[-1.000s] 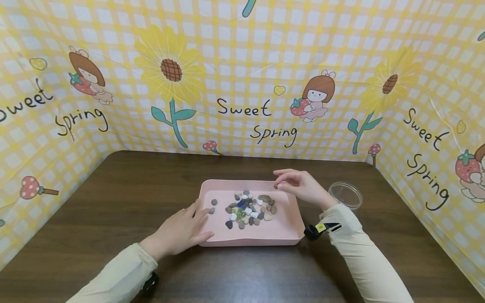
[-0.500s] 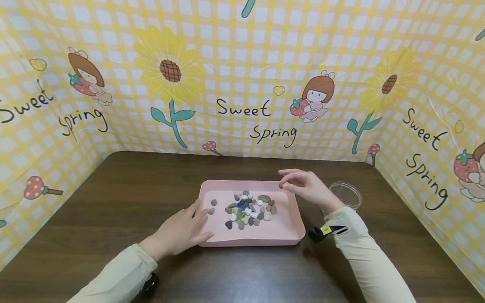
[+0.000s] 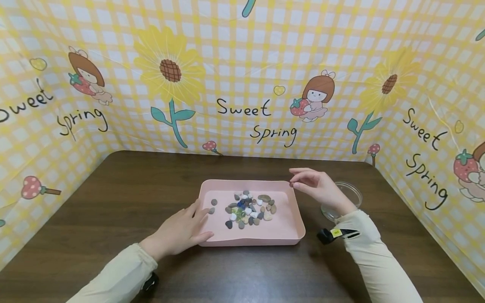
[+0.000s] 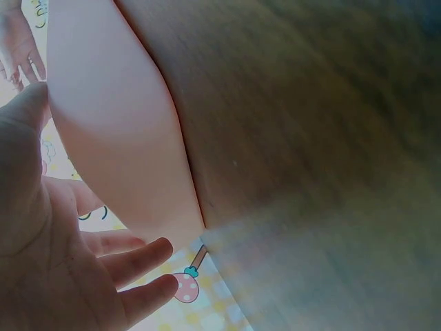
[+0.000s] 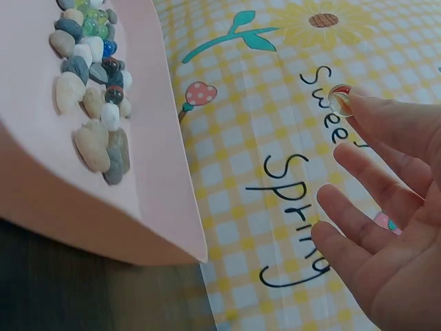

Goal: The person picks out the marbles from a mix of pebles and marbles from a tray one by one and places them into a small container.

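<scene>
My right hand (image 3: 317, 190) hovers by the tray's back right corner. Between thumb and index finger it pinches a clear glass marble with a red and orange swirl (image 5: 337, 101); its other fingers are spread in the right wrist view. A shallow pink tray (image 3: 284, 229) holds a cluster of grey, white and tan pebbles (image 3: 254, 215), with green (image 5: 90, 27) and blue glass marbles (image 5: 109, 48) among them. Two grey pebbles (image 3: 214, 202) lie apart at its left. My left hand (image 3: 179, 229) rests against the tray's left rim, fingers straight and spread.
A clear round jar (image 3: 354, 192) stands right of the tray, partly hidden behind my right hand and wrist. All this is on a dark wooden table (image 3: 125, 202). A yellow checked cloth (image 3: 242, 63) with printed flowers rises behind and at both sides.
My right hand has moved right, from over the tray's back edge to its corner, with the marble in its pinch. The left hand and the pebbles have kept their places.
</scene>
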The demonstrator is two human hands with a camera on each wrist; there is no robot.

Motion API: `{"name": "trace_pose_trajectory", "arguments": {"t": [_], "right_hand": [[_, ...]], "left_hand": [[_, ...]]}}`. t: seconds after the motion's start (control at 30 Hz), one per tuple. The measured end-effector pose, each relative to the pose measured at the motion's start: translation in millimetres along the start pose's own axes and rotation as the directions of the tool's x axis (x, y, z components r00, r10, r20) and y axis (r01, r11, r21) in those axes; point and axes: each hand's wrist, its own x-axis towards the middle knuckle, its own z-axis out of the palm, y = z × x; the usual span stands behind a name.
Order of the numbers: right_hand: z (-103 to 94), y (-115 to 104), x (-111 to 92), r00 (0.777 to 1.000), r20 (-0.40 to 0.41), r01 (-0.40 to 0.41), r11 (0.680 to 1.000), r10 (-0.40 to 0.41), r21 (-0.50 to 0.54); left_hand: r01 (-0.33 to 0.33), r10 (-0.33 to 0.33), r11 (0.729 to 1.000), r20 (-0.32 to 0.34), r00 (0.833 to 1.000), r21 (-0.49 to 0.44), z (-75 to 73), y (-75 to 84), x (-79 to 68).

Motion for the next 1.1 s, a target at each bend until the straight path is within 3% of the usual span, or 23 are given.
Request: {"name": "trace_pose_trajectory", "arguments": {"t": [0.3,0.67,1.1], "right_hand": [[-15.6,8.2,-12.9,0.998,-0.058,0.039,0.998,-0.036,0.046],[-28.5,14.2,-25.1,0.988,-0.14,0.073,0.997,-0.071,0.006],[-41.9,22.5,-40.5,0.971,-0.235,0.055,0.998,-0.045,0.037]], "left_hand": [[0.004,-0.004,1.0,0.013,1.0,-0.008,1.5,-0.9,0.6],[-0.011,0.011,1.0,-0.005,1.0,0.009,2.8,-1.8,0.6],[0.01,-0.01,1.0,0.014,1.0,-0.013,2.3,-1.7,0.7]]}}
